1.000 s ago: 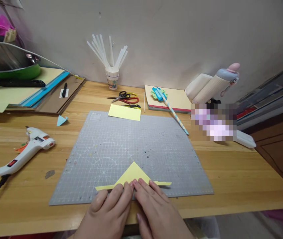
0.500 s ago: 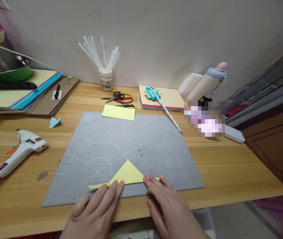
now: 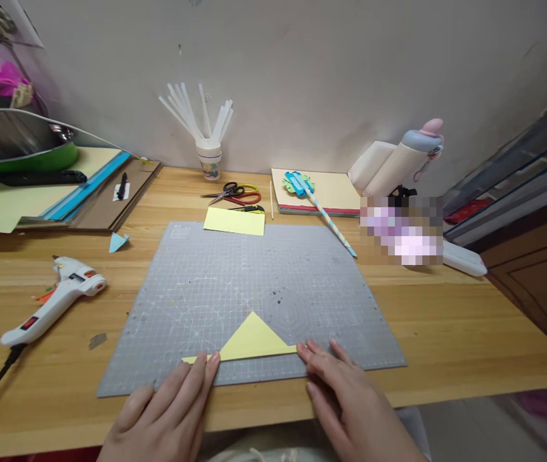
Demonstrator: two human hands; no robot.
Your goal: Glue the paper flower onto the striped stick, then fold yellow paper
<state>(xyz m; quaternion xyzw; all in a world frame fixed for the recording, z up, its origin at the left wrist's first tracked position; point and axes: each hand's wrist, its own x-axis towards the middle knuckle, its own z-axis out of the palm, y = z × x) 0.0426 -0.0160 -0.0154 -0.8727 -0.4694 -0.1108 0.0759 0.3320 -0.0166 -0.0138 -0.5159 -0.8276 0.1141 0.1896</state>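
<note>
A folded piece of yellow paper (image 3: 253,339) lies near the front edge of a grey cutting mat (image 3: 216,269). Its upper part forms a triangle pointing away from me, above a narrow folded strip. The fingertips of my left hand (image 3: 165,407) press on the strip's left end, fingers stretched out. On the right end rest the fingers of my right hand (image 3: 350,391), also extended and lying flat, with the thumb on the near side. Both hands cover the strip's ends in part. A second yellow paper rectangle (image 3: 234,221) lies at the mat's far edge.
At left lies a white hot glue gun (image 3: 56,298) with a black cord. Behind the mat are scissors (image 3: 230,191), a utility knife (image 3: 249,210) and a cup (image 3: 209,160) of white sticks. A paper flower (image 3: 298,184) on a striped stem lies across a pad. A bottle (image 3: 403,157) leans at right.
My hands have slid outward along the folded strip, towards its two ends, uncovering more of its middle. The whole view has shifted slightly.
</note>
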